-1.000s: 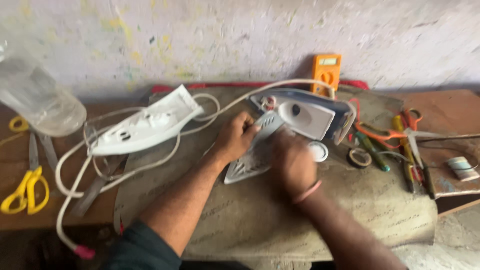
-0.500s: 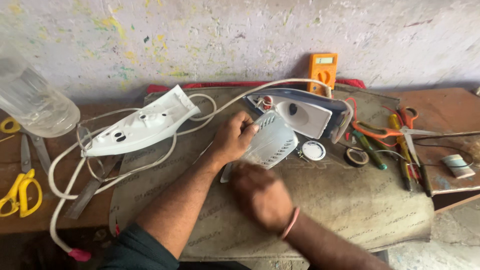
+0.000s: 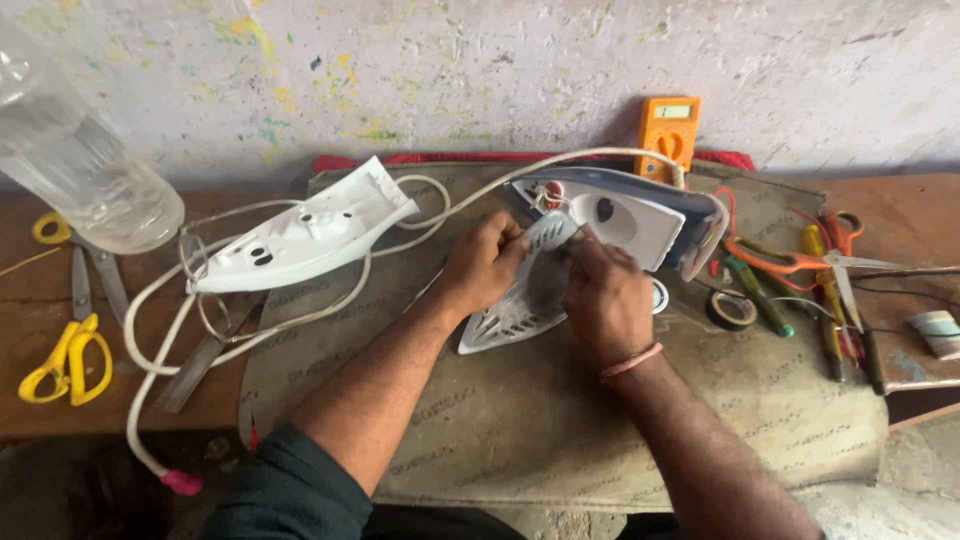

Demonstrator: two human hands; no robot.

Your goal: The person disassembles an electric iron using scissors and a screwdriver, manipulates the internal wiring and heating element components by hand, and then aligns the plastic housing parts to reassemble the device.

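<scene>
The right hand [image 3: 607, 300] hides part of the grey plate [image 3: 520, 295]; both hands' fingers pinch it, the left hand [image 3: 483, 262] beside the iron [image 3: 630, 215].

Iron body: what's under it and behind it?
The iron body lies on a grey mat; an orange multimeter leans on the wall behind. Both hands cover the white ribbed plate near it.

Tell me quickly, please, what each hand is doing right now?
Left hand: closed on the white ribbed iron part, gripping its upper edge.
Right hand: curled, pressing on the same part.
</scene>
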